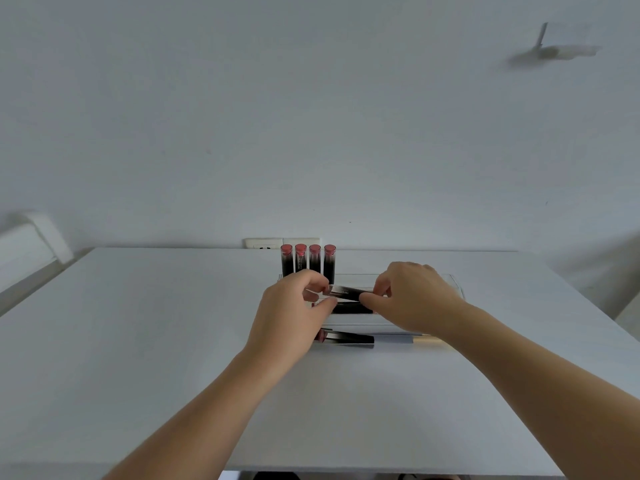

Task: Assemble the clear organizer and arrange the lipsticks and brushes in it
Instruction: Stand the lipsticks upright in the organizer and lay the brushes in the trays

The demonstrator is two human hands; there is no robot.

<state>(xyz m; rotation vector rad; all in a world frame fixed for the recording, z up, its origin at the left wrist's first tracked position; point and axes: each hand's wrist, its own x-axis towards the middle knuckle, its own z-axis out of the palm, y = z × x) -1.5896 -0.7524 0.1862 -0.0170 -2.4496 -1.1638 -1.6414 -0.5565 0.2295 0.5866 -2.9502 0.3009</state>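
A clear organizer sits at the middle of the white table, hard to make out. Several dark lipsticks with pink-red tops stand upright in a row along its back left. My left hand and my right hand hold one dark lipstick sideways between them, just above the organizer. Another lipstick lies under it. One more lipstick lies flat on the table in front of the organizer, next to a pale slender brush handle, partly hidden by my right wrist.
A wall socket sits on the wall just behind the table's far edge. A white unit shows at the left beyond the table. The table's near edge runs along the bottom of the view.
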